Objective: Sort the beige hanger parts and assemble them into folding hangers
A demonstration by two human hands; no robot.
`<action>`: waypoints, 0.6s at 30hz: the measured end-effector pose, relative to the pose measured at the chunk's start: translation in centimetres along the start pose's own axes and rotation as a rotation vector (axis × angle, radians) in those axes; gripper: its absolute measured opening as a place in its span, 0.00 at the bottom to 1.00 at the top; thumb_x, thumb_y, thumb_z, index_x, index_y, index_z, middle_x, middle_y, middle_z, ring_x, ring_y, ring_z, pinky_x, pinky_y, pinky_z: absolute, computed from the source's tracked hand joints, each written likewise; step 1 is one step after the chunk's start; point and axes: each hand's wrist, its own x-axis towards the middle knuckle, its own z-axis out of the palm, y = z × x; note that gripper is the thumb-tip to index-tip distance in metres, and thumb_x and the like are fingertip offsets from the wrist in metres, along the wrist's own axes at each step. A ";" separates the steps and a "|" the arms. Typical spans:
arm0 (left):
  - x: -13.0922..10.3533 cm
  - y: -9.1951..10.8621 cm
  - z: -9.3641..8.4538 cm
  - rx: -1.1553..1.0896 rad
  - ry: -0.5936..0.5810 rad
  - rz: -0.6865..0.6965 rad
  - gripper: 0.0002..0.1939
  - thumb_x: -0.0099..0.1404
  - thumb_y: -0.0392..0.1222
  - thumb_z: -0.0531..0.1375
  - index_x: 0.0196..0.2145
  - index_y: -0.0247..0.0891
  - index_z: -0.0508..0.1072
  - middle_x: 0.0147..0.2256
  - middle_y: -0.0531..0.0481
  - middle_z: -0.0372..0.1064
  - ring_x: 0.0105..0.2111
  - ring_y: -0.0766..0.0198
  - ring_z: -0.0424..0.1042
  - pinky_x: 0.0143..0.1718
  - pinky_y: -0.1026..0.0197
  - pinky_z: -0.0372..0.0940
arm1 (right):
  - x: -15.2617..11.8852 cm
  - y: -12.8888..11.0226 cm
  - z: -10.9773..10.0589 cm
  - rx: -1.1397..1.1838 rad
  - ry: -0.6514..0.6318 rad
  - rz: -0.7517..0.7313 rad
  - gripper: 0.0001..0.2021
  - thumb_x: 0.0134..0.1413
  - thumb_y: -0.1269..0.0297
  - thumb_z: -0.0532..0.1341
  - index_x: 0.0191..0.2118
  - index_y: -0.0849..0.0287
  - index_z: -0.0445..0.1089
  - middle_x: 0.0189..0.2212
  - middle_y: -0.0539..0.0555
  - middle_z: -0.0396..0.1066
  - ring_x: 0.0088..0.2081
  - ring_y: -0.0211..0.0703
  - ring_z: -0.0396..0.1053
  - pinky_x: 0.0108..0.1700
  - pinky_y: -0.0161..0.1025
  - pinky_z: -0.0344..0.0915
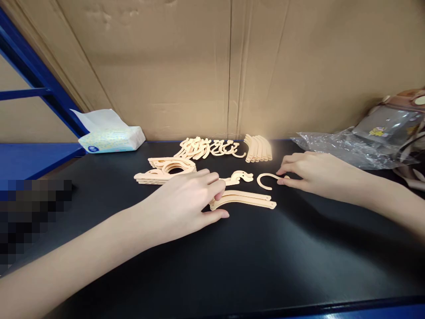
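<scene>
A cream plastic hook (266, 175), shaped like a hanger's top, lies at the black tabletop with its straight end pinched between the thumb and fingers of my right hand (308, 172). My left hand (191, 192) hovers with thumb and bent fingers apart, at the left ends of two curved hanger arms (247, 198) lying side by side. Just behind those arms is a cream connector piece (244, 176) with a curled end, partly hidden by my left hand. Beyond that hand sits a stack of folded cream hangers (156, 176).
Along the back lie a pile of cream parts (195, 147), several loose hooks (226, 148) and a row of curved arms (258, 148). A tissue pack (113, 138) stands at the back left. Clear plastic wrapping (345, 146) and a transparent bag (388, 124) occupy the right.
</scene>
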 end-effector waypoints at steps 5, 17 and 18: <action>-0.2 -0.5 0.7 -0.071 -0.027 -0.049 0.12 0.64 0.49 0.58 0.30 0.39 0.64 0.31 0.54 0.64 0.32 0.63 0.64 0.30 0.62 0.54 | 0.0 -0.5 0.1 0.060 -0.043 0.122 0.09 0.52 0.61 0.57 0.26 0.55 0.72 0.26 0.51 0.72 0.27 0.44 0.67 0.26 0.40 0.57; 0.2 0.0 1.7 -0.012 0.019 0.008 0.09 0.65 0.44 0.57 0.29 0.37 0.65 0.31 0.53 0.64 0.33 0.62 0.63 0.32 0.60 0.55 | 1.0 -2.3 0.4 1.175 -0.060 0.480 0.11 0.50 0.55 0.61 0.31 0.58 0.74 0.31 0.53 0.74 0.34 0.43 0.69 0.40 0.41 0.64; 0.1 0.0 1.7 0.003 0.035 0.025 0.09 0.65 0.43 0.56 0.29 0.37 0.65 0.31 0.53 0.64 0.33 0.62 0.63 0.32 0.60 0.54 | 1.0 -2.4 0.5 1.237 -0.057 0.501 0.11 0.49 0.56 0.62 0.31 0.58 0.73 0.32 0.54 0.75 0.33 0.42 0.69 0.40 0.41 0.64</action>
